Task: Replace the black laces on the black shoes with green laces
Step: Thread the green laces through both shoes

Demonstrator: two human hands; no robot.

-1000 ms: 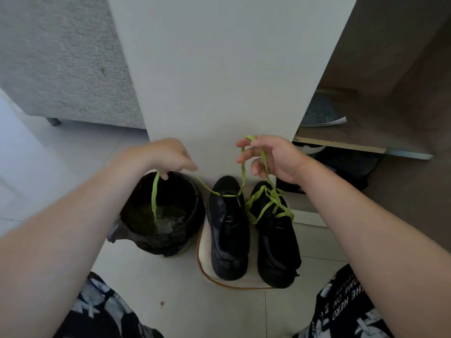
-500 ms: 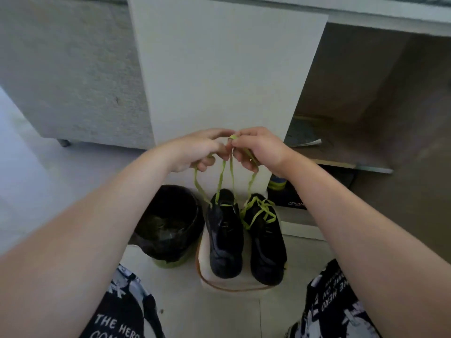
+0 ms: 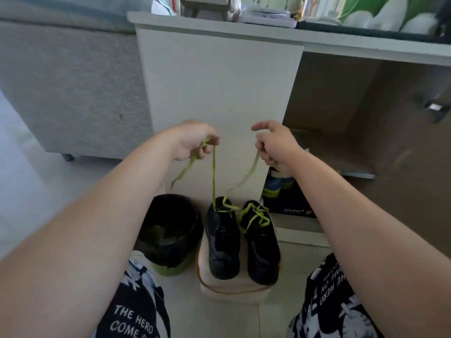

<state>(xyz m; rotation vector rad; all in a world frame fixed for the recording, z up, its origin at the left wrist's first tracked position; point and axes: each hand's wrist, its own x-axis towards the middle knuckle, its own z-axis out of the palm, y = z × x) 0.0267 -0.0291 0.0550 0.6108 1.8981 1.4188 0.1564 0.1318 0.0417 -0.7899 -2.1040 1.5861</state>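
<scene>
The left hand (image 3: 195, 140) and right hand (image 3: 275, 146), touching half a second ago, have been drawn apart above the black shoes (image 3: 223, 242). One end of the green lace (image 3: 214, 172) is gripped in each hand. Both ends rise from the shoe beside the black bin (image 3: 170, 228).

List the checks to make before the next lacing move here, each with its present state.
1. Left hand grips one side of the green lace: ok.
2. Right hand grips the other side: ok.
3. Lace threaded into the shoe beside the bin: ok.
4. That shoe laced all the way: not ok.
5. Ends of equal length: cannot tell.
6. Other shoe carries green lacing: ok.
</scene>
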